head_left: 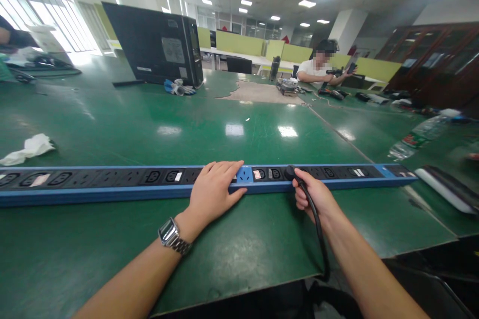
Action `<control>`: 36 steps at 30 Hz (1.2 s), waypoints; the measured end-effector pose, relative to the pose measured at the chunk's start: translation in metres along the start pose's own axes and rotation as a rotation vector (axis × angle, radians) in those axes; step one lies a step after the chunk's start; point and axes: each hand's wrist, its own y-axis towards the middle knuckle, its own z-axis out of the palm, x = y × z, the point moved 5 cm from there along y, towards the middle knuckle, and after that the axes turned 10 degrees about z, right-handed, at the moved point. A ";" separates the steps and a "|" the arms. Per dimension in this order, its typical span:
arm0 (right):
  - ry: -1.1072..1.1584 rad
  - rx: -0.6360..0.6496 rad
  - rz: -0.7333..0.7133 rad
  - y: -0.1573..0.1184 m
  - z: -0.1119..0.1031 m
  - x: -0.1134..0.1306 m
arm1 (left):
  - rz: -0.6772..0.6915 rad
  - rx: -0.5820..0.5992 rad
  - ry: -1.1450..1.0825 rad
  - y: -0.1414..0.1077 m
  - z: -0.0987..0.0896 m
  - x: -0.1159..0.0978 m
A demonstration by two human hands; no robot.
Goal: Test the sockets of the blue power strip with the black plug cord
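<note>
A long blue power strip [130, 193] with black socket panels lies across the green table, its right end near the table's right side. My left hand [215, 185] rests flat over its middle, fingers on the far edge and thumb along the near side. Right of it, a single blue socket [245, 175] shows. My right hand [312, 193] grips a black power plug [290, 173] at a socket right of the middle; whether the prongs are fully in is hidden. The plug's thick black cable [316, 219] hangs down past the table's front edge.
A black computer case [160, 47] stands at the back left with gloves [179, 87] beside it. Crumpled tissue [30, 148] lies at left. A plastic bottle [422, 134] and a dark-and-white object [447, 189] are at right. A person [320, 67] sits across the table.
</note>
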 end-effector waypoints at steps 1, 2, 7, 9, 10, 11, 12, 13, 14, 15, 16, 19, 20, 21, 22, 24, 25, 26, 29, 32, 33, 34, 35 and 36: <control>0.024 0.001 -0.038 -0.004 -0.003 0.007 | 0.000 0.001 0.002 0.000 0.000 0.000; 0.059 0.007 -0.085 -0.008 -0.008 0.015 | 0.000 0.002 0.004 0.000 0.000 0.000; 0.056 -0.087 -0.159 -0.014 -0.071 0.053 | -0.007 -0.006 0.005 0.001 0.001 0.001; -0.009 -0.171 -0.097 -0.006 -0.106 0.058 | -0.008 -0.010 0.000 0.001 0.001 0.001; -0.039 -0.201 -0.074 -0.002 -0.122 0.059 | -0.007 -0.009 -0.004 0.000 0.001 0.001; -0.075 -0.221 -0.058 0.001 -0.136 0.061 | -0.005 -0.007 -0.007 0.000 0.001 0.001; -0.118 -0.227 -0.046 0.004 -0.147 0.062 | -0.003 -0.007 -0.008 0.000 0.001 0.001; -0.166 -0.223 -0.039 0.006 -0.155 0.063 | -0.002 -0.009 -0.008 0.000 0.001 0.001; -0.210 -0.213 -0.036 0.008 -0.160 0.065 | -0.003 -0.012 -0.007 0.000 0.001 0.001; -0.245 -0.205 -0.033 0.008 -0.164 0.066 | -0.003 -0.016 -0.006 0.000 0.001 0.001; -0.269 -0.204 -0.027 0.009 -0.167 0.067 | -0.003 -0.018 -0.005 0.000 0.000 0.001; -0.308 -0.241 0.013 0.008 -0.170 0.068 | -0.005 -0.011 -0.004 0.000 0.000 0.000; -0.322 -0.255 0.029 0.008 -0.170 0.067 | -0.005 -0.005 -0.004 0.001 0.001 0.000; -0.331 -0.260 0.044 0.009 -0.169 0.066 | -0.004 0.001 -0.004 0.001 0.001 -0.001; -0.333 -0.255 0.054 0.010 -0.169 0.064 | -0.004 0.006 -0.003 0.001 0.001 -0.001; -0.326 -0.232 0.061 0.012 -0.168 0.061 | -0.001 0.011 -0.002 0.002 0.001 -0.001; -0.322 -0.226 0.058 0.012 -0.168 0.061 | 0.000 0.010 -0.002 0.002 0.000 -0.001; -0.324 -0.228 0.050 0.012 -0.169 0.061 | 0.000 0.006 -0.004 0.001 0.000 0.000; -0.315 -0.277 -0.036 0.009 -0.165 0.065 | -0.006 -0.009 -0.016 0.000 -0.002 0.002; -0.241 -0.330 -0.239 -0.002 -0.133 0.066 | -0.023 -0.039 -0.022 0.004 -0.002 -0.007; -0.254 -0.326 -0.296 -0.008 -0.113 0.063 | -0.019 -0.056 -0.023 0.006 -0.002 -0.013; -0.308 -0.313 -0.333 -0.014 -0.088 0.058 | -0.002 -0.071 -0.021 0.009 -0.001 -0.021; -0.411 -0.234 -0.335 -0.020 -0.058 0.051 | 0.037 -0.082 -0.021 0.012 0.000 -0.031; -0.546 -0.120 -0.340 -0.028 -0.026 0.042 | 0.107 -0.075 -0.014 0.014 0.001 -0.041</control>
